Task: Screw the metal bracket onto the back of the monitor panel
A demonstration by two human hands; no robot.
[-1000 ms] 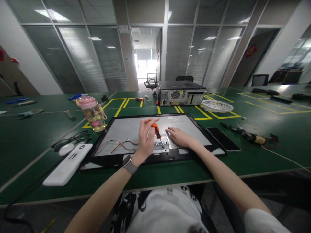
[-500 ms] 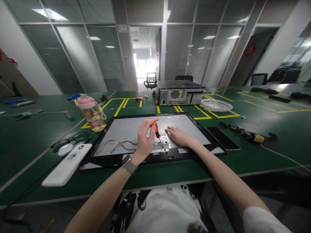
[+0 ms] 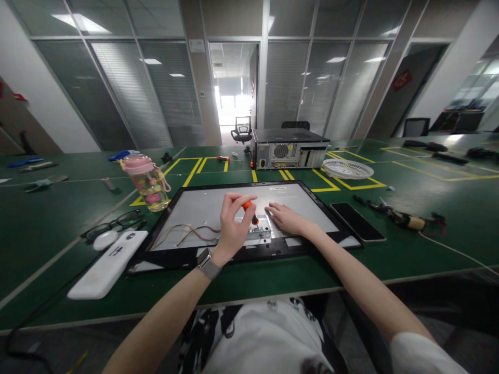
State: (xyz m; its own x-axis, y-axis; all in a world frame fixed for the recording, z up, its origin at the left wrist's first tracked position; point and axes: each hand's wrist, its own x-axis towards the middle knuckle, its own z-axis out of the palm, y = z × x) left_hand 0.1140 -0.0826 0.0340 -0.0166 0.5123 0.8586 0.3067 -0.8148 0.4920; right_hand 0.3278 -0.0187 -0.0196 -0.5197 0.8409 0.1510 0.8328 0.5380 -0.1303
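- A person seated at a green worktable (image 3: 97, 193) bends to close work on a flat panel (image 3: 202, 206), its pale grey back framed in black and facing up
- The left hand (image 3: 233, 223) pinches the handle of an orange-and-black screwdriver (image 3: 254, 220) between thumb and fingers, the tool tilted, its lower end over the panel's near middle
- Below that handle lies a metal bracket (image 3: 265, 227) at the panel's near edge; whether the driver's tip touches it is too small to tell
- The right hand (image 3: 289, 220) rests palm down, fingers extended and a little spread, on the panel just beside the bracket
- A watch (image 3: 208, 263) with a metallic band circles the left wrist, while thin coloured wires (image 3: 189, 228) curl across the panel to the left of the hand
- To the panel's left stand and lie a pink-lidded bottle (image 3: 146, 182), a pair of glasses (image 3: 113, 224), a round white object (image 3: 105, 240) and a white oblong device (image 3: 107, 267) with dark writing
- On the right, a dark-screened phone (image 3: 356, 222) lies just beside the frame, and farther out a tangle of parts includes a tan cylinder (image 3: 413, 223)
- Beyond the panel sits a computer case (image 3: 290, 150), its ported side toward the camera, with a white basket (image 3: 346, 170) near its right end and a red-handled screwdriver (image 3: 223, 158) to its left, among lines of yellow tape (image 3: 194, 171)
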